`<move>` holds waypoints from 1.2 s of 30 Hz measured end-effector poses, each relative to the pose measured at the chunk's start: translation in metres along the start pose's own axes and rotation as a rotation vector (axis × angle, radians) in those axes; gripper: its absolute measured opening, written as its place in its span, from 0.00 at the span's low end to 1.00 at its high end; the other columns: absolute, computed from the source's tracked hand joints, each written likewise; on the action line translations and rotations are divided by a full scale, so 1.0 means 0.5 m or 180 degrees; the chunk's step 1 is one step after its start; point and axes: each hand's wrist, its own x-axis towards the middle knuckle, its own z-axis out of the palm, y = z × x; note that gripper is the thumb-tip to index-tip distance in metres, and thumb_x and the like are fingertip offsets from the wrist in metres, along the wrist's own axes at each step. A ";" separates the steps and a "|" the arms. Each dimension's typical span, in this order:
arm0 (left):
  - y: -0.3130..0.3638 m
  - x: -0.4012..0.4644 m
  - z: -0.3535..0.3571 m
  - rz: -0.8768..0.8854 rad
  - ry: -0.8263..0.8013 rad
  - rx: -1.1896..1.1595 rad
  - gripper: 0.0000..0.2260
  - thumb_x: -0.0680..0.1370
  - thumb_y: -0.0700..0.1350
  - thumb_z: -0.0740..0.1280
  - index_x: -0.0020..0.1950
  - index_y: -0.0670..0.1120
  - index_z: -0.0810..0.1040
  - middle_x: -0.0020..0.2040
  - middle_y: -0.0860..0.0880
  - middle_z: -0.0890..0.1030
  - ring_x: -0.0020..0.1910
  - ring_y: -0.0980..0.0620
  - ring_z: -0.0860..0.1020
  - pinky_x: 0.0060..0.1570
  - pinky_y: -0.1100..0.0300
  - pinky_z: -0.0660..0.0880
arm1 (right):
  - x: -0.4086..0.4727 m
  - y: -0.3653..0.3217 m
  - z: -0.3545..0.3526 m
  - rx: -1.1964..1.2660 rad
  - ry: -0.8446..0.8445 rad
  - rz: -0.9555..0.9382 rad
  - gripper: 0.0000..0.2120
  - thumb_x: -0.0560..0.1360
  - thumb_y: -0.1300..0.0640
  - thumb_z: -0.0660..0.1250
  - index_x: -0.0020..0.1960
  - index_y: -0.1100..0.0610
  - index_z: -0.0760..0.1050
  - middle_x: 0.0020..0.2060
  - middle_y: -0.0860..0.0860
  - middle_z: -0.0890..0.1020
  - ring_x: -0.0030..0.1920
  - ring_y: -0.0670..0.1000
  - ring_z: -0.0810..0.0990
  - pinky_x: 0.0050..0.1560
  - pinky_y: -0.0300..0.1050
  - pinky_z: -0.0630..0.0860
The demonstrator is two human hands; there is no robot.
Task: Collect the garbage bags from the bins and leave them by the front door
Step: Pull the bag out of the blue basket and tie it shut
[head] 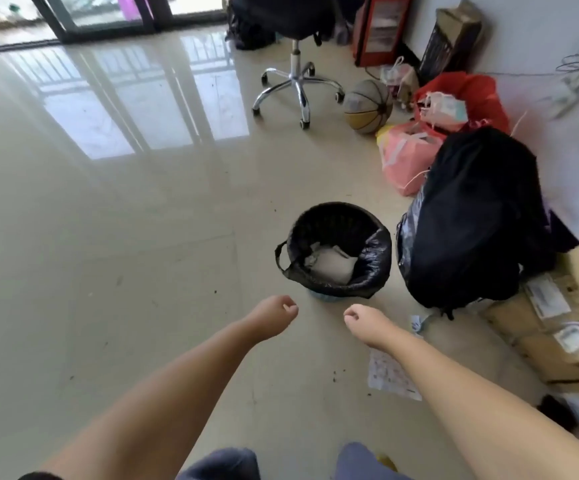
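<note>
Nearest to the camera, both arms reach forward and down over the pale tiled floor (108, 220). The left hand (276, 315) has its fingers curled into a loose fist and holds nothing. The right hand (362, 318) is curled in the same way, also with nothing in it. Both hover just short of the bin (326, 295), apart from it.

The garbage bag (372, 258) lines this bin, with its edge folded over the rim and one handle loop (281, 256) hanging free at the left side. Pale crumpled paper (331, 265) lies inside. Only one loop can be seen, so if the person lifts by this loop alone, the bag may tip and the paper may fall out. The bin looks light; it may rise together with the bag if nobody holds it down, because the folded edge grips the rim.

Just right of the bin stands a full black sack (471, 220), almost touching it. An elbow could knock it while pulling. A sheet of paper (392, 374) lies on the shiny floor near the right arm, and a foot might slip on it.

Farther away are a pink bag (405, 157), a red bag (471, 95), a ball (367, 107) and an office chair (295, 81). These could be in the way when the person carries the bag out; the front door cannot be identified with certainty.
</note>
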 end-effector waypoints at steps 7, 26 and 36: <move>-0.085 0.361 0.166 -0.0089 0.0488 -0.1745 0.15 0.79 0.54 0.58 0.56 0.44 0.69 0.49 0.45 0.77 0.46 0.49 0.76 0.46 0.54 0.75 | 0.335 0.140 0.076 0.1819 0.1059 0.0621 0.26 0.78 0.42 0.53 0.68 0.59 0.63 0.62 0.56 0.70 0.57 0.59 0.73 0.51 0.54 0.79; -0.273 0.438 0.127 -0.0065 0.1042 -0.4161 0.13 0.79 0.51 0.62 0.44 0.42 0.75 0.36 0.45 0.76 0.42 0.46 0.81 0.39 0.53 0.80 | 0.444 0.101 0.160 0.3231 0.0413 -0.0029 0.08 0.76 0.47 0.63 0.48 0.51 0.72 0.44 0.51 0.79 0.40 0.55 0.81 0.41 0.52 0.82; -0.363 0.376 0.090 -0.0307 0.0505 -0.5514 0.20 0.81 0.55 0.57 0.59 0.37 0.69 0.46 0.41 0.79 0.45 0.46 0.79 0.43 0.50 0.78 | 0.456 0.098 0.188 0.4329 0.0382 0.0239 0.18 0.77 0.41 0.58 0.52 0.55 0.72 0.49 0.57 0.79 0.43 0.57 0.80 0.47 0.53 0.77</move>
